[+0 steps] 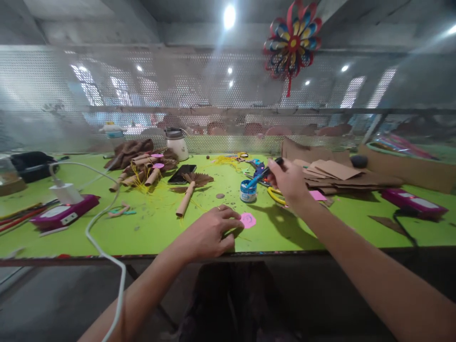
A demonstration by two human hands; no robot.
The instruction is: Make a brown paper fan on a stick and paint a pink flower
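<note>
While left grip loose at round pink paper, right grip around slender stick

The bare left forearm slants up from below, the left hand palm down with fingers bent (the thumb sits lowest). The right forearm reaches in from the lower right, the right hand farther forward, thumb and fingers pinched together.
</note>
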